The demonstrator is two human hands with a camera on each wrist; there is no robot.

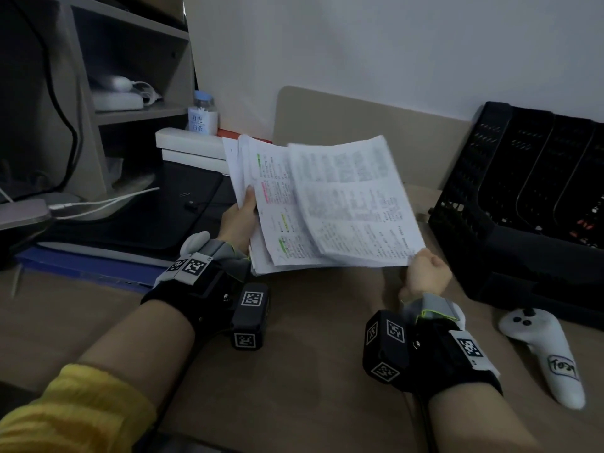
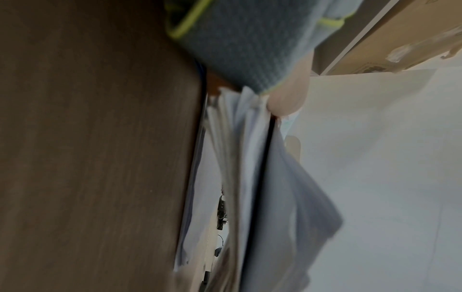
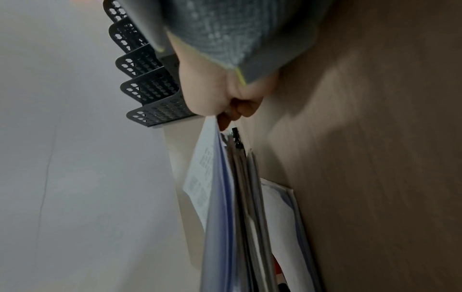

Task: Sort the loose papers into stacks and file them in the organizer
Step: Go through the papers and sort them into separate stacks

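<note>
A thick stack of printed papers (image 1: 277, 204), some lines marked in green, pink and yellow, is held up above the desk. My left hand (image 1: 240, 220) grips its left edge, thumb on top. My right hand (image 1: 423, 273) pinches the lower right corner of the top sheets (image 1: 353, 201), which lie fanned out to the right. In the left wrist view the paper edges (image 2: 250, 168) hang below my thumb (image 2: 287, 98). In the right wrist view my curled fingers (image 3: 235, 110) clamp the sheets (image 3: 217, 197). The black mesh organizer (image 1: 510, 204) with several slots stands at the right.
A white controller (image 1: 549, 351) lies on the wooden desk (image 1: 294, 371) at the right. A dark pad (image 1: 147, 217) with a paper clip, white cables (image 1: 104, 202), white boxes (image 1: 189, 148) with a jar (image 1: 203, 114) and a shelf unit (image 1: 130, 76) fill the left.
</note>
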